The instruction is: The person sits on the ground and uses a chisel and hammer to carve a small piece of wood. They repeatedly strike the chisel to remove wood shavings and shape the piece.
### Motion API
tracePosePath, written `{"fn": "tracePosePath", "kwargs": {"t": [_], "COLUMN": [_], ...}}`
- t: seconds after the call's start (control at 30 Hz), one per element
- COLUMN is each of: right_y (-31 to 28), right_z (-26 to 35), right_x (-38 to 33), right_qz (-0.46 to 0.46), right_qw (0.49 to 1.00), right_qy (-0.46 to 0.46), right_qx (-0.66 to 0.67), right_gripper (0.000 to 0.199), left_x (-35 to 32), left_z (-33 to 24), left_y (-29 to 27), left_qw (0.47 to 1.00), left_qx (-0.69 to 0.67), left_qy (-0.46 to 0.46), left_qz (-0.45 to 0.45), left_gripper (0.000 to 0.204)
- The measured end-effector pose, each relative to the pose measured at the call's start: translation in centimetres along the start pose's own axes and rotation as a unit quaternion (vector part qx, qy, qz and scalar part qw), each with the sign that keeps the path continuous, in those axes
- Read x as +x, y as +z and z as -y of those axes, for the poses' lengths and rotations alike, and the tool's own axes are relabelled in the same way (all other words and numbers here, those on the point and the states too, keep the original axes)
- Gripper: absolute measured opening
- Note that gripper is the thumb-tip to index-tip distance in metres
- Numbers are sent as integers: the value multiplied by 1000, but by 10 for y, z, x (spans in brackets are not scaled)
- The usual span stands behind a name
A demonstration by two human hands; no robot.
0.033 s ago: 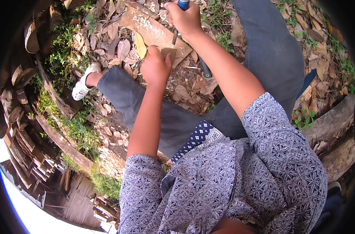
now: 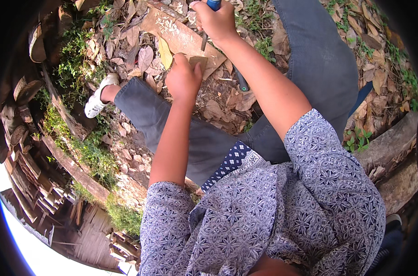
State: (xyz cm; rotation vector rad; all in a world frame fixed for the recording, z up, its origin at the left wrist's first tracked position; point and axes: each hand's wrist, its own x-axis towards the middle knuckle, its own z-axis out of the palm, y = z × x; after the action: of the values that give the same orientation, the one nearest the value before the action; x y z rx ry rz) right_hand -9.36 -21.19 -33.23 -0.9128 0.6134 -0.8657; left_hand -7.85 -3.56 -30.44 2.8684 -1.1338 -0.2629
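Note:
My left hand (image 2: 183, 79) is closed around a small block of wood (image 2: 199, 64), holding it at the near end of a flat wooden board (image 2: 190, 42) on the ground. My right hand (image 2: 218, 23) grips the blue handle of a chisel (image 2: 213, 4), whose metal blade points down toward the block. Pale wood shavings (image 2: 166, 24) are scattered over the board's far part. A yellow leaf (image 2: 165, 53) lies against the board's left side, close to my left hand. Beneath my right forearm rests a dark tool handle with a green end (image 2: 242, 83); its other end is hidden.
Dry leaves (image 2: 213, 110) cover the ground between my legs. My shod foot (image 2: 97, 99) is at the left. Stacked split wood (image 2: 22, 133) rises along the left edge, and a log (image 2: 388, 142) lies at the right.
My right hand has shifted slightly left with the chisel. My left hand and the wood block stay where they were.

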Motion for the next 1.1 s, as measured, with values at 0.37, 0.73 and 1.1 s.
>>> {"fn": "tracePosePath", "kwargs": {"t": [0.37, 0.73, 1.1], "right_y": [0, 9, 10], "right_z": [-8, -6, -28], "right_x": [-8, -3, -5], "right_qz": [-3, 32, 35], "right_qw": [997, 990, 978], "right_qy": [19, 19, 46], "right_qx": [-73, -137, -199], "right_gripper": [32, 30, 32], "left_x": [-9, -4, -2], "left_z": [-1, -7, -8], "left_y": [4, 7, 2], "left_qw": [1000, 1000, 999], "left_qx": [-8, -4, -15], "left_qy": [0, -13, -24], "left_qz": [-20, -27, -18], "left_gripper": [49, 48, 48]}}
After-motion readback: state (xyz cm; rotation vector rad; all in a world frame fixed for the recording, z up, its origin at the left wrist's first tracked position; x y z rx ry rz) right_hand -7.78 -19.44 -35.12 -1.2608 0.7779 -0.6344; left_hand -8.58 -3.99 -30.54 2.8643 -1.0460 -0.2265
